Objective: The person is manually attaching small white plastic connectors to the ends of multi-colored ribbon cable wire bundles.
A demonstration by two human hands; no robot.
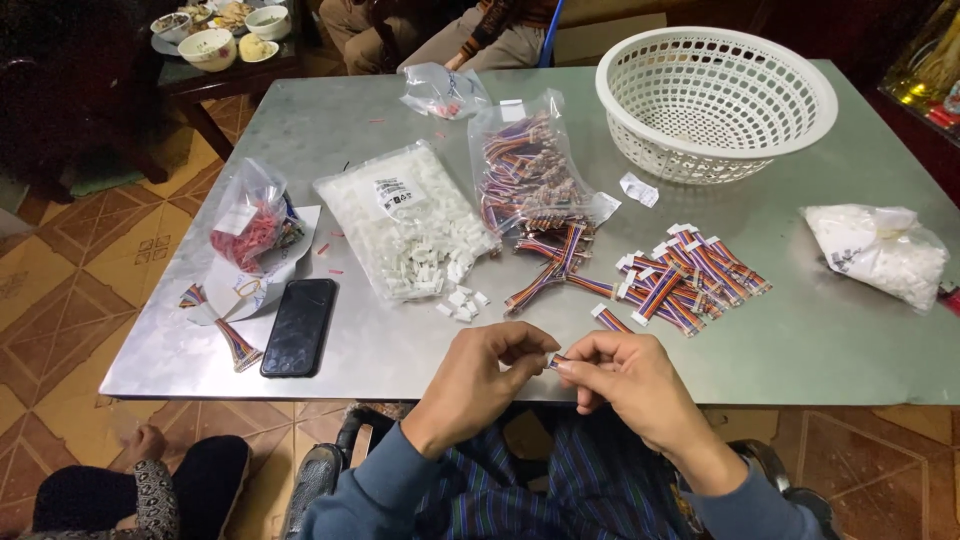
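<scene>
Steel table [800, 340] bears a black phone [299, 325], connector bag [405, 220] and white basket [716, 100]; left hand [480, 380] and right hand [625, 375] pinch a ribbon cable piece [556, 361] together.

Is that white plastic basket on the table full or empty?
Empty. The round white plastic lattice basket stands upright on the metal table, and only its bare perforated bottom and walls show inside.
</scene>
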